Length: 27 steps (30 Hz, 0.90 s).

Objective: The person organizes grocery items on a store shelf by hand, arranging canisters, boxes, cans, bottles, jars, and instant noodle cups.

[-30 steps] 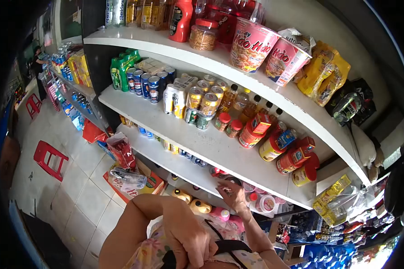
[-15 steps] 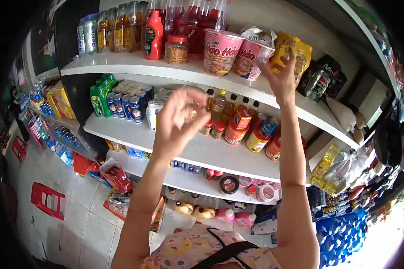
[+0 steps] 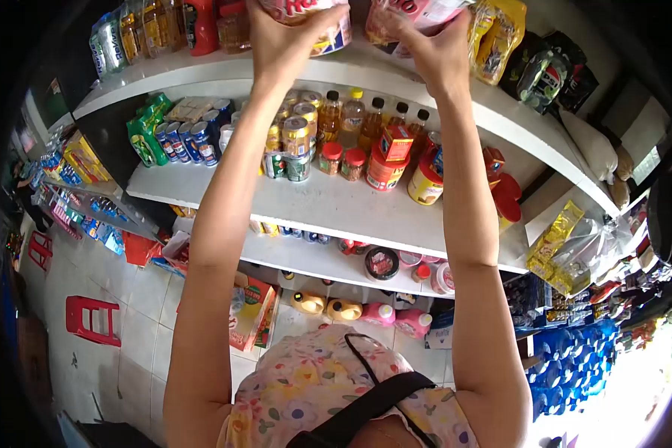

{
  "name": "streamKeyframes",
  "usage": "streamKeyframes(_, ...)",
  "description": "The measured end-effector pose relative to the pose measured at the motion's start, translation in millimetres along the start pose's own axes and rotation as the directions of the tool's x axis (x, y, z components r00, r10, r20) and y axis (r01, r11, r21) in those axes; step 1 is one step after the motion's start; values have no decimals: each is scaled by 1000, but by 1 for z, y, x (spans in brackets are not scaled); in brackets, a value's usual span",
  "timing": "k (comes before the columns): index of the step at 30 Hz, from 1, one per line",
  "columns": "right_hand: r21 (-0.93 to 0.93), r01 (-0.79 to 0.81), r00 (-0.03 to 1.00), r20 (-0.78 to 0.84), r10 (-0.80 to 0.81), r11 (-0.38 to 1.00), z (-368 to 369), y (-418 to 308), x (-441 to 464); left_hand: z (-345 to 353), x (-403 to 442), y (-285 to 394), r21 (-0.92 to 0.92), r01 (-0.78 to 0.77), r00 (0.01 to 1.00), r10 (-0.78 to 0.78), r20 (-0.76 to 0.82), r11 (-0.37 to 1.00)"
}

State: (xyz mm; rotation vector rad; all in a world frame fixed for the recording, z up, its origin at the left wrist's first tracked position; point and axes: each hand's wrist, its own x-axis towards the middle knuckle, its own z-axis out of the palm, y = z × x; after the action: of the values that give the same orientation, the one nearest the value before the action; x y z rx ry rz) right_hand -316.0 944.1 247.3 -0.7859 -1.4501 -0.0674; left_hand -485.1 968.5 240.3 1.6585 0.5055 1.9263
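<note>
Both my arms reach up to the top shelf [image 3: 381, 73]. My left hand [image 3: 287, 46] is wrapped round a large pink noodle cup [image 3: 334, 33] near the top edge of the view. To its right, my right hand [image 3: 439, 56] grips a second pink noodle cup [image 3: 384, 33], which looks tilted. The upper parts of both cups are cut off or covered by my fingers. Right beside my right hand stands a yellow bag [image 3: 498, 41]. A red bottle [image 3: 201, 28] and a jar with a red lid [image 3: 234, 30] are left of my left hand.
The middle shelf [image 3: 313, 203] bears cans, bottles and red-lidded jars [image 3: 330, 158]. Lower down are a round black tub [image 3: 381, 263] and several jugs [image 3: 308, 302]. A red stool [image 3: 93, 321] and a cardboard box [image 3: 252, 313] are on the floor. A plastic bag [image 3: 586, 257] hangs at the right.
My left hand has risen from before the middle shelf to the left cup and taken hold of it. My right hand has closed on the other cup. The view has shifted.
</note>
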Motion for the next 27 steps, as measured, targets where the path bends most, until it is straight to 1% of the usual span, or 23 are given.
streamKeyframes(1,-56,106,991,-75,-110,993,-5,-10,-9,-14,3,-28,-6,-221,975,221,-7,975)
streamKeyframes(3,106,100,995,5,-102,989,-22,-13,-36,-36,-35,-6,-97,-41,996,48,72,994)
streamKeyframes(5,165,37,996,-83,-23,986,-30,-15,-84,-65,-88,-5,-79,119,991,-114,66,990)
streamKeyframes(6,196,35,998,-61,-24,980,-30,-16,-110,-76,-110,-8,-76,43,993,-34,110,996)
streamKeyframes(7,228,-88,996,-13,94,970,-31,-17,-138,-87,-131,-15,-71,-37,987,48,156,997)
streamKeyframes(9,260,-333,943,102,318,906,-29,-6,-182,-116,-179,-38,173,169,981,-182,67,970)
streamKeyframes(10,179,-393,914,182,362,902,-24,7,-194,-135,-200,-59,154,329,942,-335,14,932)
streamKeyframes(11,96,-439,878,255,404,893,-17,22,-207,-152,-219,-79,126,476,879,-476,-37,870)
streamKeyframes(12,101,-504,840,288,460,858,-7,39,-222,-164,-235,-90,223,487,873,-464,-149,844)
streamKeyframes(13,99,-568,796,320,514,817,4,54,-239,-180,-248,-98,335,480,877,-440,-193,811)
streamKeyframes(14,75,-569,797,294,527,819,14,62,-253,-199,-267,-113,328,505,859,-429,-277,798)
streamKeyframes(15,150,-593,789,301,535,791,26,72,-268,-212,-280,-121,317,527,836,-415,-358,789)
streamKeyframes(16,138,-596,781,327,532,791,36,80,-281,-219,-280,-118,325,527,833,-401,-381,785)
streamKeyframes(17,122,-599,771,352,530,791,45,81,-287,-224,-282,-115,239,566,793,-441,-421,789)
streamKeyframes(18,56,-557,785,362,503,829,53,80,-292,-228,-285,-112,148,598,748,-483,-455,788)
streamKeyframes(19,63,-556,780,384,494,829,63,79,-297,-232,-284,-108,149,600,740,-475,-476,786)
streamKeyframes(21,135,-606,751,424,507,784,84,82,-308,-242,-274,-102,265,618,751,-456,-477,740)
streamKeyframes(22,93,-560,773,416,478,824,94,81,-310,-253,-274,-109,382,577,795,-388,-467,722)
streamKeyframes(23,105,-558,773,427,470,823,104,80,-313,-263,-273,-113,389,576,793,-376,-478,719)
streamKeyframes(25,58,-601,732,439,520,797,123,80,-320,-280,-267,-118,407,646,745,-417,-520,646)
streamKeyframes(26,30,-583,737,439,513,812,134,79,-323,-285,-261,-117,410,606,771,-378,-512,682)
streamKeyframes(27,45,-577,741,450,499,816,155,78,-320,-304,-252,-120,416,601,772,-361,-523,683)
